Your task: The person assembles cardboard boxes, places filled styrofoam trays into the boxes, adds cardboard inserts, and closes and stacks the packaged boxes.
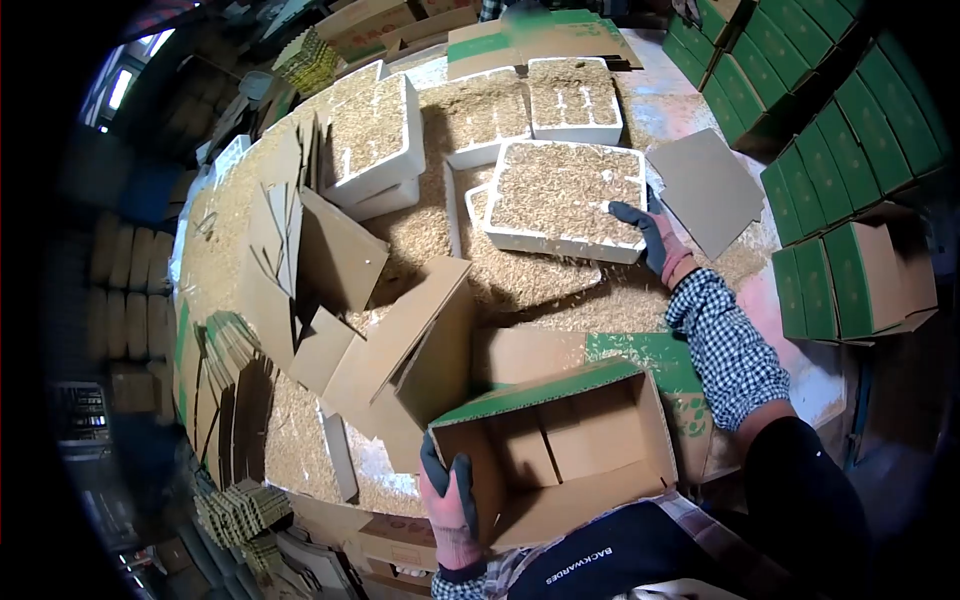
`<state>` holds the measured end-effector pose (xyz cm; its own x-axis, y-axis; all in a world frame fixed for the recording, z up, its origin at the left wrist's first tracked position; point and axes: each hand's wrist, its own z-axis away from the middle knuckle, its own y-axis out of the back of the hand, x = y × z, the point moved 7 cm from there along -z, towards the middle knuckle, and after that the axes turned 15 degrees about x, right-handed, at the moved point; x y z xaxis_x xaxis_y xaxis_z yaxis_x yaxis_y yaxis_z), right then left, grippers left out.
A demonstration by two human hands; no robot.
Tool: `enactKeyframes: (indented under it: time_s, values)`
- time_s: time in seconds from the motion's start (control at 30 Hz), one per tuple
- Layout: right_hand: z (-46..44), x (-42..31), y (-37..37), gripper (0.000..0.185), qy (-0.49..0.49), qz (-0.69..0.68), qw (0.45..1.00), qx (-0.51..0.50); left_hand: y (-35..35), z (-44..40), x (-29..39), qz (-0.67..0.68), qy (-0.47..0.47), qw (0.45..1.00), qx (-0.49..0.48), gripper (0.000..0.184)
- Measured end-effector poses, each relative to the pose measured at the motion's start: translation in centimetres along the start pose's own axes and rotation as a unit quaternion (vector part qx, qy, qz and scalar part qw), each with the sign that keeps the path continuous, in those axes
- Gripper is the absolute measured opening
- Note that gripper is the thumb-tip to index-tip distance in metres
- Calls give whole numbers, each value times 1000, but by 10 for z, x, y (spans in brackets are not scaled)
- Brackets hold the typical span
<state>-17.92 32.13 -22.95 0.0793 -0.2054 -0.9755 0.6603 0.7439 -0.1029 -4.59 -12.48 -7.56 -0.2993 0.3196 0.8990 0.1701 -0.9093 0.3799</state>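
Note:
My left hand (453,500), in a pink and dark grey glove, grips the left wall of an open cardboard box (545,391) with a green outer side. The box is tilted toward me, and its inside shows bare brown cardboard. My right hand (655,238), gloved alike, has its fingers closed over the right end of a white foam tray (560,247). Husk-like or shaving-like tan bits fill this tray to the rim, with small white spots showing. It rests tilted on other husk-covered foam pieces; the fingers behind its edge are hidden.
More husk-filled foam trays (410,150) stand at the back. Loose cardboard pieces (340,250) lean at left, and a flat grey-brown sheet (705,190) lies at right. Green boxes (810,190) are stacked along the right side. Egg-carton-like trays (240,515) sit lower left.

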Motion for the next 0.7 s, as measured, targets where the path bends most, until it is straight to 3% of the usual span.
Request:
enactKeyframes:
  time_s: [0.07,0.13,0.2,0.27,0.33,0.4,0.43,0.5,0.53,0.57,0.6,0.63,0.67,0.7]
  values:
    - [12,-11,9,39,-131,-100,986,-33,-1,4,4,47,36,998,-29,57]
    - [53,-68,23,47,-121,-138,982,-43,-14,1,-4,144,47,982,-109,59]
    - [95,-109,52,47,-183,-196,963,-38,-35,-4,-4,220,81,956,-178,59]
    - [149,-161,49,48,-282,-227,928,-85,-71,-13,-3,238,41,951,-191,56]
    - [208,-202,43,48,-290,-250,916,-121,-105,-24,-3,271,48,938,-211,49]
    - [254,-209,45,49,-300,-227,924,-67,-138,-48,-21,240,-16,951,-194,40]
    - [269,-200,50,50,-309,-193,929,-59,-141,-46,-11,303,-7,927,-222,33]
    - [293,-187,53,51,-340,-142,929,-35,-127,-33,20,316,95,908,-258,32]
    - [291,-174,68,45,-310,-74,948,11,-117,-31,28,280,89,918,-268,32]
    - [287,-163,76,43,-301,-62,952,11,-118,-35,19,283,50,915,-284,38]
    - [285,-157,81,41,-294,-52,954,8,-127,-54,-10,187,-39,951,-243,48]
    - [294,-172,62,38,-323,-65,944,-21,-129,-54,-11,197,-59,945,-254,51]
    - [273,-153,95,39,-255,16,964,-70,-128,-54,-13,205,-80,940,-262,55]
    - [265,-178,91,40,59,239,953,-177,-127,-54,-10,179,-116,945,-250,54]
